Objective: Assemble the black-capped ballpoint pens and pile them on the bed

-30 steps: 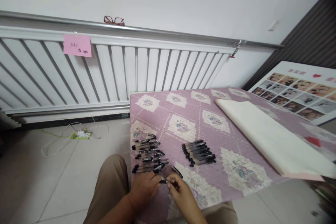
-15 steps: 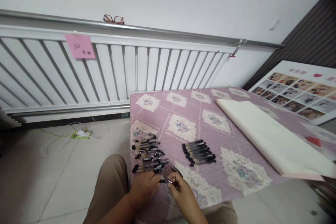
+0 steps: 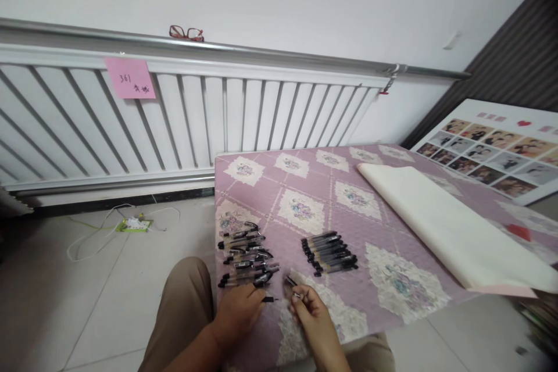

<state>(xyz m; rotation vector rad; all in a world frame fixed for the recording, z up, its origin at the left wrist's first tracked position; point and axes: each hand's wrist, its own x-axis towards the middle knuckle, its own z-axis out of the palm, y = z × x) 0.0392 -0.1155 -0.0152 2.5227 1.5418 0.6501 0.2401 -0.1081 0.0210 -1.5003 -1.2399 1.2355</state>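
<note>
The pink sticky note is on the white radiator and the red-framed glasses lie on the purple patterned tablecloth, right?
No. The head view shows the red-framed glasses resting on the silver metal rail above the white radiator, not on the purple patterned tablecloth. The pink sticky note part holds.

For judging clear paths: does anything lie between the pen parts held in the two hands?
Nothing visible: cloth alone shows between the pen part in the left hand and the right hand; a black piece lies beyond.

Red glasses (image 3: 186,33) rest atop a white radiator (image 3: 261,116) bearing a pink note (image 3: 129,78). A cream paper roll (image 3: 444,232) lies on the purple cloth (image 3: 305,186), a photo board (image 3: 492,151) near it.
</note>
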